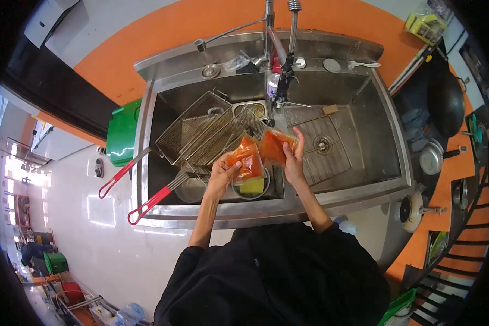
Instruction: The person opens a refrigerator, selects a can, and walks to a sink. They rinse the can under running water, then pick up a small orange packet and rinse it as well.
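My left hand (222,173) grips a clear plastic pouch of orange-red food (246,161) by its left side. Another such pouch (275,146) is in my right hand (294,161), the thumb pressed on its front. The two pouches are side by side above the divider of a two-basin stainless steel sink (375,142). Below the left pouch a yellow sponge (252,186) shows in a round container (265,191). Wire fryer baskets (195,126) with red handles (150,205) fill much of the left basin.
A wire rack (330,163) lies over the drain in the right basin. The faucet with a spray hose (287,73) rises behind the divider. A green bin (124,134) stands left of the sink. Pans (431,159) and a dark wok (444,104) are at the right.
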